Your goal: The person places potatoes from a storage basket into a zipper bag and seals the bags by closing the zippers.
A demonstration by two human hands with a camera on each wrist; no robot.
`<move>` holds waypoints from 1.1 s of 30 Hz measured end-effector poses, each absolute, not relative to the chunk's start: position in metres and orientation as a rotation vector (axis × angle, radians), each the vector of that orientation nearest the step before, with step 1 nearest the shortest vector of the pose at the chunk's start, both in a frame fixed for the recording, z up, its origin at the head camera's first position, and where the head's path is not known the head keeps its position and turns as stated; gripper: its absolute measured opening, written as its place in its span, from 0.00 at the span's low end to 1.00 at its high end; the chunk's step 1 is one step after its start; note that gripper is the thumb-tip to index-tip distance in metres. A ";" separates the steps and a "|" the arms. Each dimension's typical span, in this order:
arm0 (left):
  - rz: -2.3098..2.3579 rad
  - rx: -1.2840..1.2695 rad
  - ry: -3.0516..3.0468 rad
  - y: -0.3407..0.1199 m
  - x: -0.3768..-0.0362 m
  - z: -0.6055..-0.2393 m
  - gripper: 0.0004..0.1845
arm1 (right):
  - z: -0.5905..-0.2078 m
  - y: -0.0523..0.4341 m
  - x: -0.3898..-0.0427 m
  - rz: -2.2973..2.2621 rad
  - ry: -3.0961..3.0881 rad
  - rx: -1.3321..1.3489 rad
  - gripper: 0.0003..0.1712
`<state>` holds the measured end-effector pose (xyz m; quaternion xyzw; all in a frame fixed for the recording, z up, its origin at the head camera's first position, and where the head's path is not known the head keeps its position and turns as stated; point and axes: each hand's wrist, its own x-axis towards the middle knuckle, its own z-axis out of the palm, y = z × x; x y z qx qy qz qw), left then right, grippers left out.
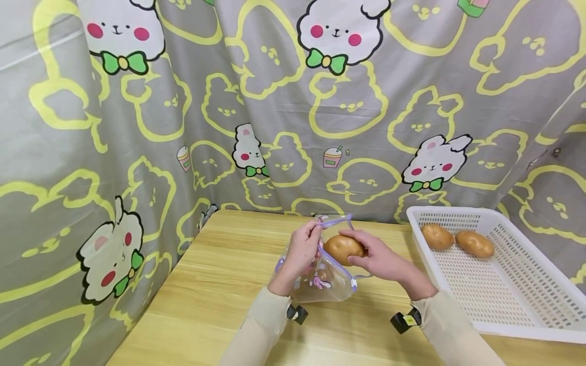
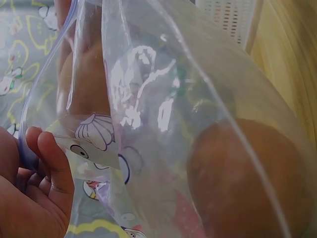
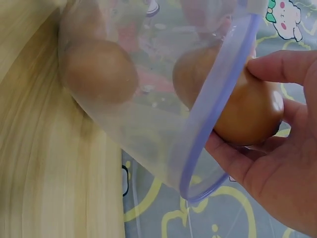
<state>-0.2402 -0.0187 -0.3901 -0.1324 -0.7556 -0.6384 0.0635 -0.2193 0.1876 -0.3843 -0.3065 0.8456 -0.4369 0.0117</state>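
On the wooden surface (image 1: pixel 220 284), the left hand (image 1: pixel 303 249) pinches the rim of a clear zip bag (image 1: pixel 320 277) between thumb and fingers, holding its purple-edged mouth open. The right hand (image 1: pixel 380 259), just at its 3 o'clock, grips a brown potato (image 1: pixel 343 247) that sits halfway through that mouth; the right wrist view shows the purple rim crossing the potato. A second potato (image 3: pixel 99 72) already lies at the bottom of the bag, resting against the surface. Farther off, at 2 o'clock from the hands, a white perforated basket (image 1: pixel 503 284) holds two more potatoes (image 1: pixel 437 236) side by side near its far rim. Beyond everything hangs a grey curtain (image 1: pixel 274 101) printed with rabbits.
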 end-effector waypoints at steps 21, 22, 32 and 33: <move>-1.887 -0.432 -2.275 -0.021 -0.238 -0.382 0.12 | -0.394 0.181 -0.229 -1.336 2.596 -0.914 0.34; -1.889 -0.439 -2.272 -0.021 -0.234 -0.379 0.12 | -0.395 0.181 -0.229 -1.343 2.582 -0.918 0.34; -1.888 -0.447 -2.284 -0.022 -0.220 -0.361 0.12 | -0.394 0.179 -0.228 -1.321 2.543 -0.895 0.34; -1.891 -0.446 -2.277 -0.022 -0.223 -0.365 0.12 | -0.394 0.179 -0.229 -1.321 2.540 -0.890 0.34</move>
